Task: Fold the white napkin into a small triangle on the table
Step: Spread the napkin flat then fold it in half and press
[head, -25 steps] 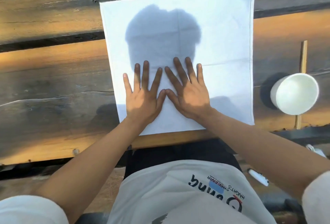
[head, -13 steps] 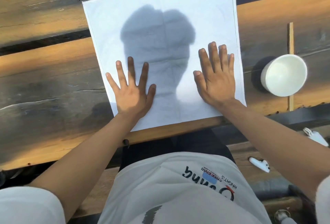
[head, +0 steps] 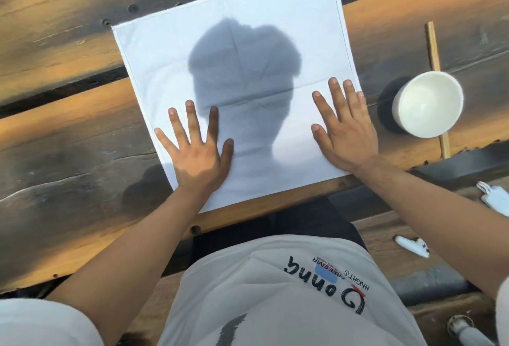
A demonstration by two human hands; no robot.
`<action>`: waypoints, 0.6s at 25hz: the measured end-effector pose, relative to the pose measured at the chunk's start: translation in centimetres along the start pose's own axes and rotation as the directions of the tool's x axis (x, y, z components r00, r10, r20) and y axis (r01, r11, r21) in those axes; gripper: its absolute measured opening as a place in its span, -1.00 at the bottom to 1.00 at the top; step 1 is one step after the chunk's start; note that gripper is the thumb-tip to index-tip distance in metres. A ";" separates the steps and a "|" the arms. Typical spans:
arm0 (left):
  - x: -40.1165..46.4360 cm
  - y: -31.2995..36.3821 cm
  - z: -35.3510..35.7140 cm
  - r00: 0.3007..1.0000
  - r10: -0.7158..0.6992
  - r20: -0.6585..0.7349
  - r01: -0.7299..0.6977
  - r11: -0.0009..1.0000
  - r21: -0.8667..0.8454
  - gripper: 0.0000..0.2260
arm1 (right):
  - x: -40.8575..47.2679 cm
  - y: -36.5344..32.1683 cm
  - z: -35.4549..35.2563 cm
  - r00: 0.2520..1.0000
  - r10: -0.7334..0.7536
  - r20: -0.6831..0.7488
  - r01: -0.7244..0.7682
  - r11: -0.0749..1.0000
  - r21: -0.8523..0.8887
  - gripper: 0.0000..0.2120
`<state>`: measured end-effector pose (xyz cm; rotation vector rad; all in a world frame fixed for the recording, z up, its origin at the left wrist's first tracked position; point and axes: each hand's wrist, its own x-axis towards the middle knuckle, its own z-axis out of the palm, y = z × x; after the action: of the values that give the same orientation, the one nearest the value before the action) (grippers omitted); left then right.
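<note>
Your wooden surface (head: pixel 68 136) runs across the whole view, planks weathered and lit orange in strips; on it the white napkin (head: pixel 248 42) lies spread flat and unfolded, a tilted square whose near edge sits just at the surface's front edge, with faint crease lines crossing its middle and the shadow of your head falling over it; your left hand (head: pixel 198 158) lies palm down on the napkin's near left corner, fingers fanned wide, gripping nothing; your right hand (head: pixel 347 136) lies flat by the napkin's right edge, fingers straight and slightly parted, also gripping nothing; just right of that hand stands a white cup (head: pixel 428 103), resting over a thin wooden stick (head: pixel 433 45) that runs away from you.
</note>
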<state>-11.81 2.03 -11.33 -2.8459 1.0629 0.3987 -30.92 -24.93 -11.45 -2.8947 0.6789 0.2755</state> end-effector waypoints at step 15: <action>16.5 -0.3 -6.8 0.997 0.009 -0.070 -0.016 0.995 -0.101 -0.30 | 20.6 -1.8 -6.2 0.997 0.050 -0.057 -0.038 0.980 0.196 -0.41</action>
<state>1.82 -9.30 -9.24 -2.9641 1.1038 0.3668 -11.05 -33.28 -9.62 -2.7140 0.7369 0.1183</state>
